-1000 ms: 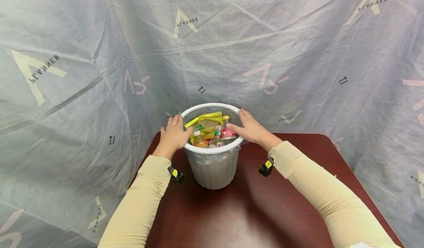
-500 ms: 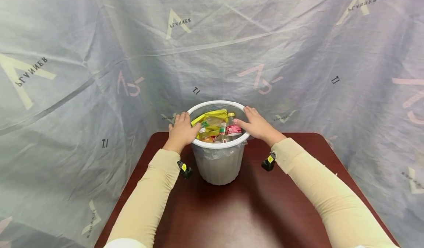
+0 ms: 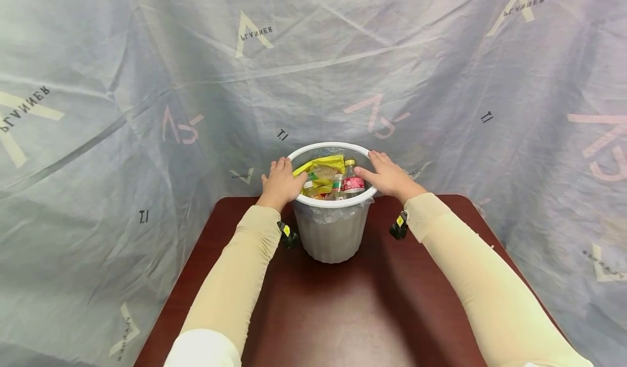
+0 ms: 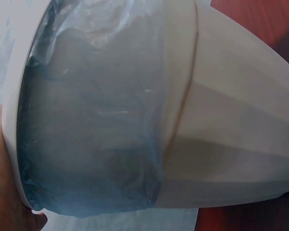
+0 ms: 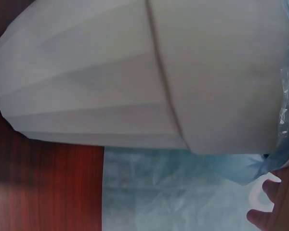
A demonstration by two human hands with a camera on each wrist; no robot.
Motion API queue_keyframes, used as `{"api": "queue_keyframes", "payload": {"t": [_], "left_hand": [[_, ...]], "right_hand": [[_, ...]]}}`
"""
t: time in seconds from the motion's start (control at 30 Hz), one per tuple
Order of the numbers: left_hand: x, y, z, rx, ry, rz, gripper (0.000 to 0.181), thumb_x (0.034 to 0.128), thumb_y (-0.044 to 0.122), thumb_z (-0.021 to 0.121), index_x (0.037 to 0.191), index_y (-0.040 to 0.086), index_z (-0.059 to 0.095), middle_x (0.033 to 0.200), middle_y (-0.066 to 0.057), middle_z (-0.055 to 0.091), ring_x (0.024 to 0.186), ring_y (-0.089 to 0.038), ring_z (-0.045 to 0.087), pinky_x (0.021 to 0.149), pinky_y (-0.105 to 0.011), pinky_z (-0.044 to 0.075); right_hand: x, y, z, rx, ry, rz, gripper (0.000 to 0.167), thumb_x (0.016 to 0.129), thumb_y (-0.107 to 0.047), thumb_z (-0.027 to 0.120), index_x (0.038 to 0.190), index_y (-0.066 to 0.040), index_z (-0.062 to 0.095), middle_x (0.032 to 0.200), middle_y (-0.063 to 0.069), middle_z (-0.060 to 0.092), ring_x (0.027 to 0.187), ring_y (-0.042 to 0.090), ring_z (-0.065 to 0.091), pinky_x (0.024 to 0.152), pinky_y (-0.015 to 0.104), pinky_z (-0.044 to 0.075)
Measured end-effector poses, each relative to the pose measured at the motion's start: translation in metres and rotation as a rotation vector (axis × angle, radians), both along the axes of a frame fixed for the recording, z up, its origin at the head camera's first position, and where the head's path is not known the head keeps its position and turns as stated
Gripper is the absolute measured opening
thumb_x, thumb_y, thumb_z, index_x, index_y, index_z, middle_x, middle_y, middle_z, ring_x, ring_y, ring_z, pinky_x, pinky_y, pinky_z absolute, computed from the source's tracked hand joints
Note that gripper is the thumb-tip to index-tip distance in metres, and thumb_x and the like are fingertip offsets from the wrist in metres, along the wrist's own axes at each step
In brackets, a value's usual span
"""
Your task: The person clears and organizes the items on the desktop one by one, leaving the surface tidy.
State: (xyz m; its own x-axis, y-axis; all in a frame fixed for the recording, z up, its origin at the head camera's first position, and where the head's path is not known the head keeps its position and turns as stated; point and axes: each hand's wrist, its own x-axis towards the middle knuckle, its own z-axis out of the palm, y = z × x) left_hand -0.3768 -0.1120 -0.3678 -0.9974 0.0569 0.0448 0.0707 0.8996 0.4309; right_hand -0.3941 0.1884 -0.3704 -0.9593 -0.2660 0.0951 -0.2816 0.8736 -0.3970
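Observation:
A grey trash can (image 3: 333, 236) with a white rim and a clear plastic liner (image 3: 330, 214) stands towards the back of the table. My left hand (image 3: 281, 184) holds the left side of its rim, thumb over the opening. On the opposite side my right hand (image 3: 392, 177) holds the rim the same way. Inside the can are a yellow packet (image 3: 323, 172), a bottle with a red label (image 3: 354, 184) and other bottles. In the right wrist view, fingertips (image 5: 269, 190) bend in below the rim. The left wrist view shows part of my left hand (image 4: 2, 178) against the rim.
The dark red-brown table (image 3: 323, 318) extends in front of the can. Grey printed sheets (image 3: 303, 84) hang behind it and at both sides. The can is close to the back sheet.
The trash can has shifted right and a little farther back on the table, with both hands staying on its rim. The head view has also turned slightly.

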Motion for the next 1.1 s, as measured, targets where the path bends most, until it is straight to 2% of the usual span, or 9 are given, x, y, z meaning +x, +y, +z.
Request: {"api": "queue_keyframes", "payload": {"t": [0.3,0.43,0.87,1.1], "left_hand": [[-0.017,0.008,0.004,0.020,-0.035,-0.020,0.084,0.1015,0.059,0.034,0.164,0.010,0.007,0.170,-0.010,0.004,0.156,-0.032,-0.004,0.120,-0.064,0.000],[-0.021,0.009,0.004,0.017,-0.018,-0.014,0.083,0.1018,0.057,0.036,0.164,0.009,0.009,0.170,-0.010,0.006,0.156,-0.033,-0.001,0.120,-0.065,0.001],[-0.024,0.014,0.004,0.025,-0.004,0.003,0.081,0.1022,0.055,0.036,0.164,0.010,0.011,0.170,-0.010,0.007,0.156,-0.033,0.000,0.120,-0.064,0.003],[-0.026,0.013,0.004,0.033,0.001,0.011,0.080,0.1031,0.055,0.035,0.164,0.010,0.009,0.170,-0.010,0.006,0.156,-0.033,0.000,0.120,-0.064,0.003]], "right_hand": [[-0.013,0.007,0.005,-0.015,-0.029,-0.003,0.104,0.095,-0.079,0.028,0.162,-0.002,0.010,0.168,0.019,0.010,0.155,0.037,0.003,0.122,0.059,0.010],[-0.019,0.007,0.005,-0.012,-0.028,-0.003,0.104,0.094,-0.079,0.028,0.162,-0.001,0.011,0.168,0.020,0.011,0.155,0.038,0.005,0.122,0.057,0.010],[-0.027,0.010,0.006,0.026,-0.029,-0.007,0.103,0.095,-0.076,0.034,0.162,-0.001,0.011,0.168,0.020,0.013,0.154,0.038,0.008,0.122,0.058,0.012],[-0.030,0.009,0.007,0.040,-0.035,-0.007,0.108,0.092,-0.081,0.033,0.162,-0.002,0.010,0.168,0.020,0.012,0.155,0.037,0.008,0.121,0.059,0.013]]}}
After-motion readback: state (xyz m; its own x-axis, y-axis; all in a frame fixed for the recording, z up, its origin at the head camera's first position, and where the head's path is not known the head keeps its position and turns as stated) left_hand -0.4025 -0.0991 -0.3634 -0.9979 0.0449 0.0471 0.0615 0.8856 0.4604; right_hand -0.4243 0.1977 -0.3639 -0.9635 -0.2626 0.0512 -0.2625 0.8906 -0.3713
